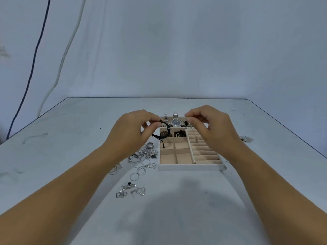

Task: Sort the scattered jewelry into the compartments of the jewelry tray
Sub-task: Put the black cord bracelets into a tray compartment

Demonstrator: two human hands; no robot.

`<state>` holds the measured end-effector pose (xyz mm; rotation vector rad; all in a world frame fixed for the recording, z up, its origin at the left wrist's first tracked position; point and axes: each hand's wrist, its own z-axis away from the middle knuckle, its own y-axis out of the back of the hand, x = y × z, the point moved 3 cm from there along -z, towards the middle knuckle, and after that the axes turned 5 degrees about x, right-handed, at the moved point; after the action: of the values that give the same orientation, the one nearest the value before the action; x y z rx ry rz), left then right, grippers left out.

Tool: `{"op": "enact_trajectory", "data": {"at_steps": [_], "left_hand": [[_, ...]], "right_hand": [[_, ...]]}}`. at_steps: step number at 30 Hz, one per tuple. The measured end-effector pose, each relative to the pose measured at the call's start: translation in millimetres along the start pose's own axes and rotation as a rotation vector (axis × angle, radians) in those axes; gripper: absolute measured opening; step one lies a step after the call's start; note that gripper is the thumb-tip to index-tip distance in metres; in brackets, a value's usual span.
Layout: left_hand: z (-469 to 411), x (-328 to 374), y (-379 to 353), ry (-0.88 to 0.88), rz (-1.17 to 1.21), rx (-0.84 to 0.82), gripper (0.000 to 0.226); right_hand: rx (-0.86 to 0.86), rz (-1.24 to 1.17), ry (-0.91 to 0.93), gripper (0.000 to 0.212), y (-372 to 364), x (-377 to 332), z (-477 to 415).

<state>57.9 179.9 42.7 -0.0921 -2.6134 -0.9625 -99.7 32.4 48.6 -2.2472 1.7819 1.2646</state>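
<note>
Black braided cord bracelet (163, 131) hangs pinched in the fingertips of the left hand (131, 132) over the far left compartments of the white jewelry tray with beige lining (189, 167), which sits mid-desk. The right hand (212, 128) has thumb and forefinger closed on something small and dark above the tray's far edge; what it is, I cannot tell. Silver rings, hoops and heart charms (141, 161) lie scattered on the pale grey desk (70, 138) just beside the tray's left edge.
</note>
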Motion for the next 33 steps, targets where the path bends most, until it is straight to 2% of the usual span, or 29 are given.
{"op": "enact_trajectory", "data": {"at_steps": [15,23,29,33], "left_hand": [[-31,-17,-47,-0.044,-0.169,0.022,0.015],[-28,-17,-65,-0.166,-0.222,-0.142,0.018],[-32,-14,-70,-0.074,-0.263,-0.254,0.019],[-36,-16,-75,0.071,-0.269,-0.218,0.015]], "right_hand": [[0.042,-0.039,0.066,0.012,3,13,0],[0.046,-0.018,0.102,0.012,2,17,-1],[0.043,-0.015,0.093,0.013,0,20,-1],[0.050,-0.001,0.107,0.012,-2,20,-1]]}}
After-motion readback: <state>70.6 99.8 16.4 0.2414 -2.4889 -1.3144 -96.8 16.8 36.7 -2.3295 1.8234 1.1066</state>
